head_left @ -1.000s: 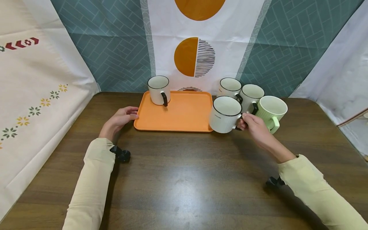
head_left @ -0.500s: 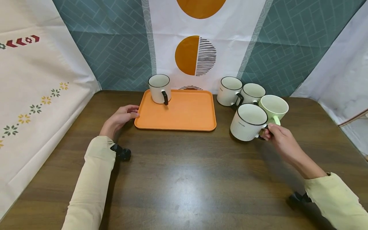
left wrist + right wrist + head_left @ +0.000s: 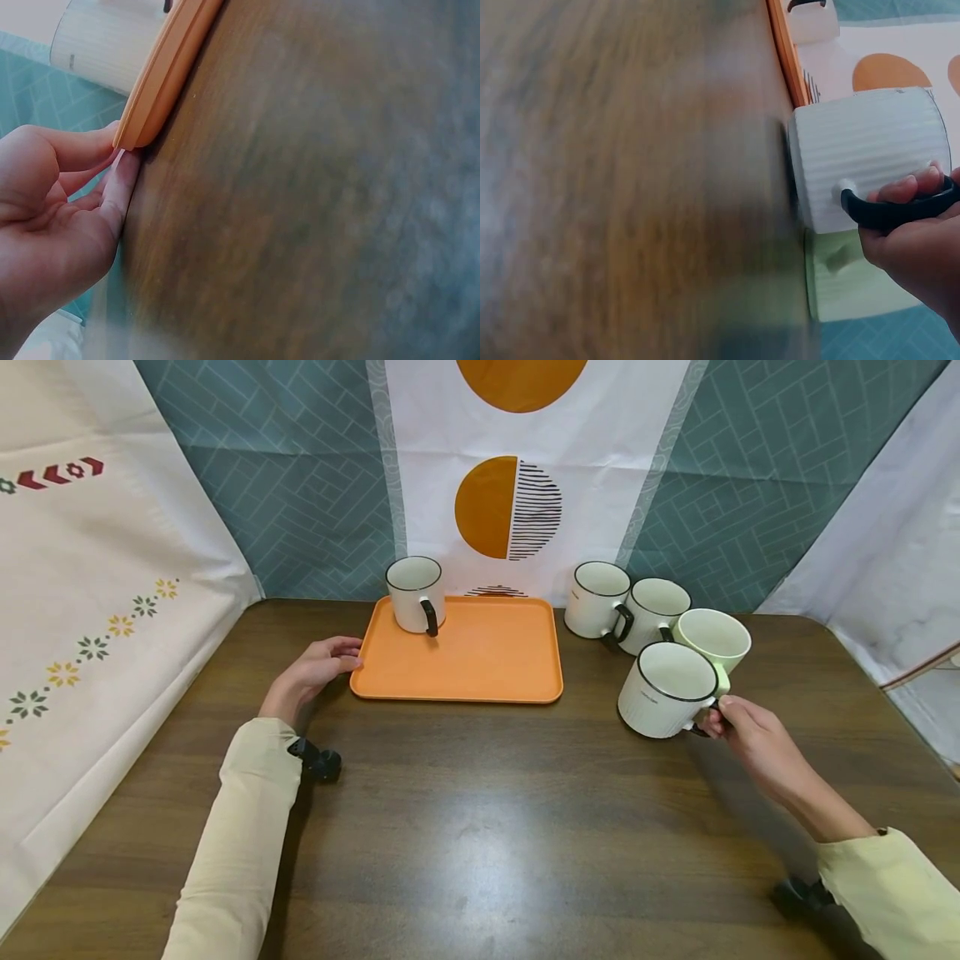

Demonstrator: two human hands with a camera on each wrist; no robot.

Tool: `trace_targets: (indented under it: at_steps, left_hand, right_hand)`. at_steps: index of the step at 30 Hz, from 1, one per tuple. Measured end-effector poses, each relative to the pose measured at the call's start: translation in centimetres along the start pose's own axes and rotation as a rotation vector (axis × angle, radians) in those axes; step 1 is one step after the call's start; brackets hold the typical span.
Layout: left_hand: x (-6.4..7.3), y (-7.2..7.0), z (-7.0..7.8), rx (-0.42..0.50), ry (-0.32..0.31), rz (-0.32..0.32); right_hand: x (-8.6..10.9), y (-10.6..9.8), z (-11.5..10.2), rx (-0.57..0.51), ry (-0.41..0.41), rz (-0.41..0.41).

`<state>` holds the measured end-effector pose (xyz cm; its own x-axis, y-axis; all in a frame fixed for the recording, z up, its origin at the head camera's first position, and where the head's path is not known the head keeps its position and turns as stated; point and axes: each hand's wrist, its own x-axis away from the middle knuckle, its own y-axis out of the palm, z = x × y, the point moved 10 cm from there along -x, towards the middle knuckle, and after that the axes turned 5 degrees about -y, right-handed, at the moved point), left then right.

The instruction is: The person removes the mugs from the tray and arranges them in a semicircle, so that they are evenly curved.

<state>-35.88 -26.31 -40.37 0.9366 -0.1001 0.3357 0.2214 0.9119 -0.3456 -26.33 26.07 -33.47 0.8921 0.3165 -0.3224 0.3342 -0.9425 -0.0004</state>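
Observation:
In the head view my right hand point(image 3: 765, 743) grips the black handle of a white ribbed mug point(image 3: 656, 708) with a dark rim. The mug is upright, low over the table in front of a light green mug point(image 3: 716, 635), and partly covers it. In the right wrist view my fingers point(image 3: 900, 189) curl through the handle point(image 3: 892, 211). My left hand point(image 3: 311, 672) is at the left edge of the orange tray point(image 3: 480, 664). In the left wrist view its fingertips pinch the tray's rim point(image 3: 154, 97). Another white mug point(image 3: 414, 597) stands on the tray's back left.
Two more white mugs with black handles, one at the back point(image 3: 596, 600) and one beside it point(image 3: 654, 610), stand right of the tray. A patterned cloth point(image 3: 300, 485) hangs behind the brown wooden table point(image 3: 450, 827).
My right hand has moved right and toward me with the white mug, from the tray's right edge to in front of the green mug. The left hand stays at the tray.

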Motion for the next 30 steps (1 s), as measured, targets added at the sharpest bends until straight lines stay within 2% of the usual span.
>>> trace_targets:
  at_steps: [10,16,21,30]
  left_hand:
    - [0.0,-0.1,0.0,0.002,-0.014,0.008]
    - [-0.1,0.0,-0.1,0.007,-0.021,0.003]
    - [0.0,-0.1,-0.1,0.001,-0.013,0.010]
    - [0.1,0.0,0.0,-0.003,-0.006,0.009]
  right_hand:
    - [0.4,-0.6,0.1,-0.003,-0.047,-0.049]
    - [0.4,-1.2,0.4,-0.009,-0.046,-0.039]
    - [0.2,-1.5,0.3,-0.055,-0.025,-0.042]
    - [0.2,-2.9,0.7,-0.044,0.048,0.007]
